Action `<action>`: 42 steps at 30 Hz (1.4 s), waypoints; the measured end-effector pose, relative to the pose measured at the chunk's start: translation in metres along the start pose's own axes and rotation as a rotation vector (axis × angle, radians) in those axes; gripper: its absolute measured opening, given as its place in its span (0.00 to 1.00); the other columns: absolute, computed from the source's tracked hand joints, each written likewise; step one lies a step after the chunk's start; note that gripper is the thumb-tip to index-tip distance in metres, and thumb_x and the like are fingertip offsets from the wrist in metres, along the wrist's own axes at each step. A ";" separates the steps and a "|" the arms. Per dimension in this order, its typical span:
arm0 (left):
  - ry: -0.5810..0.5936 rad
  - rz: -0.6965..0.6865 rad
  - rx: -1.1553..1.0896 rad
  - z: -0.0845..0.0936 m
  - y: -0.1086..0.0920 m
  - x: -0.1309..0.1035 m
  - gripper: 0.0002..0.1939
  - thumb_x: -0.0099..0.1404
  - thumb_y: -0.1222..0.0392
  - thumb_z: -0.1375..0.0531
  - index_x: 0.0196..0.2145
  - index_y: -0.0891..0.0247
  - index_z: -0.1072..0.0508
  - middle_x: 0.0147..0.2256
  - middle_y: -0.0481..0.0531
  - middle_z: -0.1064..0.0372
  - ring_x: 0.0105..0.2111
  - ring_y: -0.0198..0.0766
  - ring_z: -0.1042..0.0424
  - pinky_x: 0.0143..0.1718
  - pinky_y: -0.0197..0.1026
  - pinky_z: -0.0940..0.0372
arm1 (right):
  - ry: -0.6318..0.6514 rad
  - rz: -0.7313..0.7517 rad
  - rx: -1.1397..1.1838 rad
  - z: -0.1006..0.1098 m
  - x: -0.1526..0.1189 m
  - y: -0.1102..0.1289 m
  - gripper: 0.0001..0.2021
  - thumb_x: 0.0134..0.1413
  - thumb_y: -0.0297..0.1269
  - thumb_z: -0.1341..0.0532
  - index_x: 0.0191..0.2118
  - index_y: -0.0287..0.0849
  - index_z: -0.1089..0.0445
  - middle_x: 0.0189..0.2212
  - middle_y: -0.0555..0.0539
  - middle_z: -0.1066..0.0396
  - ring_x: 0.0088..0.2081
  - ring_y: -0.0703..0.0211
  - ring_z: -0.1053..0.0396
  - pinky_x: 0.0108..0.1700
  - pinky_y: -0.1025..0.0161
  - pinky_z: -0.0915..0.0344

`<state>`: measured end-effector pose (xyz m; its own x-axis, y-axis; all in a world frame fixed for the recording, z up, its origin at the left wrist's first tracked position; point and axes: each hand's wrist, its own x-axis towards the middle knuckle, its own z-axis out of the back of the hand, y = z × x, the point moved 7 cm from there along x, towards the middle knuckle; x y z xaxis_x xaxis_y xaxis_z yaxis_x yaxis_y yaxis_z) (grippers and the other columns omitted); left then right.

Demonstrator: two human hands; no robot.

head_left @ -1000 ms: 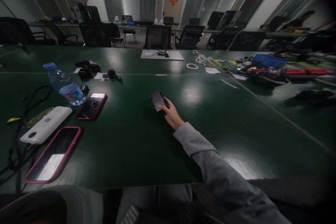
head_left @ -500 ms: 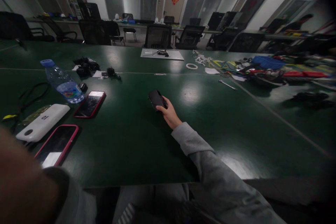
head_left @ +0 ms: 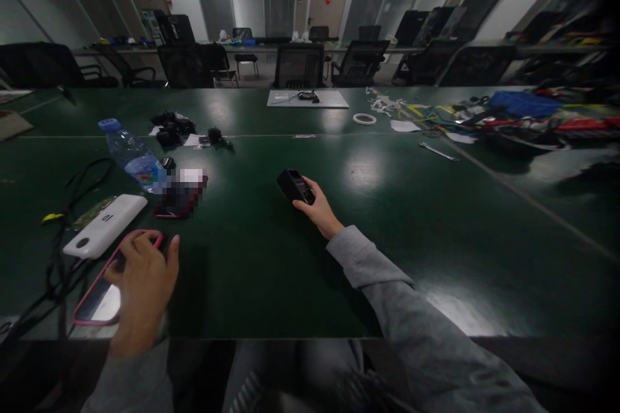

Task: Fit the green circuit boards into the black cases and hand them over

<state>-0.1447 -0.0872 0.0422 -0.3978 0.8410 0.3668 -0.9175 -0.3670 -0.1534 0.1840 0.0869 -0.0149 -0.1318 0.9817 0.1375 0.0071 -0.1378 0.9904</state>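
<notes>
My right hand (head_left: 317, 206) grips a small black boxy device (head_left: 293, 186) by its near end, over the middle of the green table. A darker, screen-like patch shows on the device's upper face; I cannot make out its exact kind. Over on the left, my left hand (head_left: 145, 277) hovers above or touches a phone in a pink case (head_left: 92, 303), covering part of it. Its fingers are bent but apart, and nothing shows between them. Beyond it lie a white power bank (head_left: 106, 226) and a second phone with a reddish case (head_left: 181, 197), partly blurred.
A leaning-looking plastic water bottle (head_left: 133, 158) stands behind the phones, near black cables (head_left: 62, 258). Farther back are black gadgets (head_left: 172, 128), a white tape ring (head_left: 364, 119) and a wrench (head_left: 438, 151). Tangled wires and a blue bag (head_left: 523, 104) cover the far right.
My left hand has come from a blur at the lower left edge to above the near phone. The black device has turned in my right hand, showing another face. The view has shifted slightly left.
</notes>
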 end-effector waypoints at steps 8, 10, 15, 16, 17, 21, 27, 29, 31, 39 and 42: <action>0.169 -0.326 -0.473 -0.010 -0.120 0.047 0.27 0.66 0.45 0.45 0.55 0.66 0.38 0.55 0.66 0.37 0.56 0.55 0.37 0.57 0.58 0.45 | -0.050 0.018 -0.045 0.005 0.001 0.005 0.39 0.42 0.36 0.32 0.62 0.44 0.44 0.55 0.41 0.36 0.55 0.49 0.36 0.61 0.47 0.41; 0.368 -0.312 -0.809 -0.036 -0.156 0.058 0.31 0.65 0.44 0.43 0.58 0.65 0.41 0.58 0.67 0.39 0.56 0.51 0.35 0.56 0.52 0.42 | -0.091 0.013 -0.014 0.006 0.001 0.005 0.38 0.42 0.37 0.33 0.61 0.44 0.43 0.54 0.42 0.36 0.54 0.50 0.36 0.61 0.48 0.41; 0.713 0.057 -1.348 -0.103 -0.217 0.064 0.34 0.64 0.42 0.41 0.59 0.65 0.42 0.55 0.68 0.35 0.54 0.49 0.32 0.54 0.49 0.40 | -0.136 0.049 0.002 0.006 0.002 0.003 0.38 0.40 0.38 0.33 0.60 0.43 0.44 0.53 0.42 0.35 0.51 0.51 0.34 0.60 0.49 0.40; 0.721 0.097 -1.411 -0.109 -0.223 0.063 0.33 0.64 0.42 0.41 0.58 0.64 0.41 0.56 0.66 0.35 0.53 0.48 0.32 0.54 0.49 0.40 | -0.144 0.065 -0.016 0.007 0.002 0.003 0.38 0.40 0.38 0.33 0.60 0.43 0.44 0.52 0.42 0.35 0.51 0.51 0.34 0.60 0.49 0.39; 0.744 0.124 -1.477 -0.114 -0.228 0.061 0.31 0.64 0.42 0.41 0.57 0.64 0.40 0.56 0.65 0.35 0.51 0.47 0.30 0.53 0.48 0.39 | -0.158 0.083 -0.035 0.008 0.001 0.004 0.38 0.40 0.38 0.33 0.61 0.43 0.44 0.52 0.42 0.35 0.51 0.51 0.34 0.59 0.49 0.39; 0.787 0.220 -1.677 -0.119 -0.232 0.054 0.25 0.64 0.44 0.40 0.52 0.65 0.35 0.53 0.62 0.33 0.42 0.39 0.27 0.49 0.44 0.36 | -0.219 0.118 -0.065 0.011 0.000 0.004 0.37 0.43 0.38 0.34 0.61 0.44 0.44 0.53 0.42 0.36 0.51 0.51 0.34 0.58 0.50 0.38; 0.843 0.221 -1.812 -0.124 -0.231 0.054 0.22 0.65 0.46 0.40 0.50 0.65 0.32 0.43 0.58 0.28 0.38 0.36 0.27 0.44 0.41 0.35 | -0.152 0.200 -0.151 0.000 -0.003 0.011 0.37 0.45 0.37 0.35 0.63 0.44 0.44 0.55 0.42 0.38 0.54 0.50 0.36 0.60 0.50 0.40; 0.848 0.231 -1.833 -0.127 -0.231 0.054 0.23 0.64 0.47 0.39 0.50 0.64 0.33 0.41 0.57 0.28 0.36 0.36 0.28 0.43 0.41 0.35 | -0.131 0.246 -0.199 -0.003 -0.004 0.015 0.37 0.45 0.35 0.35 0.63 0.45 0.44 0.57 0.43 0.39 0.56 0.49 0.38 0.62 0.49 0.42; 0.867 0.270 -1.848 -0.133 -0.231 0.055 0.23 0.63 0.46 0.38 0.50 0.63 0.33 0.39 0.55 0.28 0.35 0.35 0.28 0.41 0.40 0.35 | -0.119 0.275 -0.245 -0.006 -0.006 0.018 0.37 0.46 0.34 0.35 0.63 0.45 0.44 0.59 0.43 0.41 0.59 0.49 0.40 0.64 0.49 0.44; 0.963 0.389 -1.893 -0.151 -0.231 0.058 0.24 0.62 0.41 0.39 0.48 0.59 0.32 0.35 0.52 0.30 0.33 0.36 0.29 0.35 0.39 0.34 | -0.095 0.319 -0.391 -0.012 -0.011 0.025 0.35 0.50 0.35 0.37 0.64 0.45 0.46 0.58 0.42 0.38 0.56 0.48 0.36 0.61 0.48 0.40; 0.947 0.402 -1.887 -0.151 -0.229 0.059 0.24 0.60 0.42 0.37 0.47 0.59 0.31 0.35 0.52 0.29 0.33 0.36 0.28 0.34 0.39 0.34 | -0.109 0.339 -0.447 -0.013 -0.013 0.029 0.35 0.50 0.36 0.38 0.64 0.42 0.47 0.56 0.40 0.36 0.53 0.48 0.33 0.56 0.48 0.35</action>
<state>0.0411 0.1069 -0.0399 0.1452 0.9527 -0.2669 0.5226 -0.3029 -0.7969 0.1731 0.0687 0.0122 -0.0925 0.8776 0.4704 -0.3920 -0.4664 0.7930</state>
